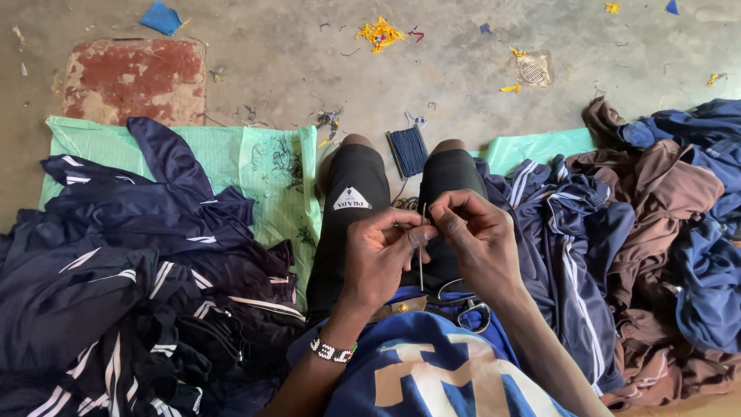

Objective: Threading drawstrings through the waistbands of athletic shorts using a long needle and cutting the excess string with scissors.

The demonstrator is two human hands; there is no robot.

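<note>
- Head view: the left hand [382,251] and the right hand [480,235] meet above the lap, fingertips pinched together on a thin dark thread [421,259] that hangs straight down from the pinch toward 6 o'clock.
- Both hands are closed on the thread; it sits right at the fingertips, between the two hands, likely held taut so fine work is easier. Whether a needle is there is too small to tell.
- Scissors [463,305] lie on the lap just below the hands, within easy reach.
- A spool of dark blue thread [408,150] rests on the floor at 12 o'clock, between the knees.
- Navy striped garments [139,262] are heaped at 9 o'clock on a green sheet [255,166]; brown and blue garments [664,232] lie at 3 o'clock.
</note>
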